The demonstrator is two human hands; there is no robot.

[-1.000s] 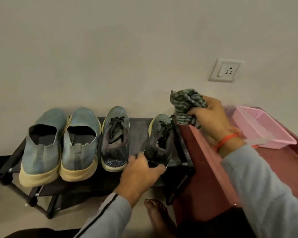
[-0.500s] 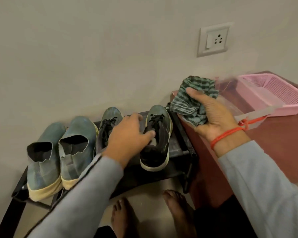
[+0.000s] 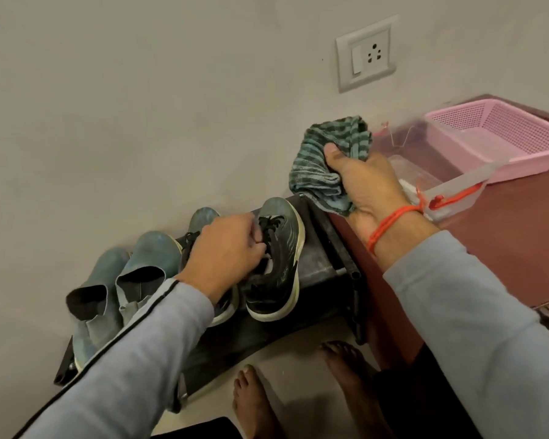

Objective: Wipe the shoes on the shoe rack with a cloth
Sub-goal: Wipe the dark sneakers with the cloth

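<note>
Reaching in from lower left, the left hand (image 3: pixel 232 245) is curled around the laces of the rightmost sneaker (image 3: pixel 274 261) on the shoe rack (image 3: pixel 327 258). A bunched striped cloth (image 3: pixel 327 163) is gripped by the raised right hand (image 3: pixel 368 182) at centre right.

We wear light grey-blue long sleeves, the left sleeve (image 3: pixel 130 353) edged with a thin dark piping line. A red thread bracelet (image 3: pixel 390 223) circles our right wrist beside the right sleeve (image 3: pixel 476 327); our feet (image 3: pixel 257 403) are bare.

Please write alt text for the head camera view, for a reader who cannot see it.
A person's left hand grips the laces of a dark sneaker on a shoe rack, while the right hand holds a striped cloth above it.
</note>
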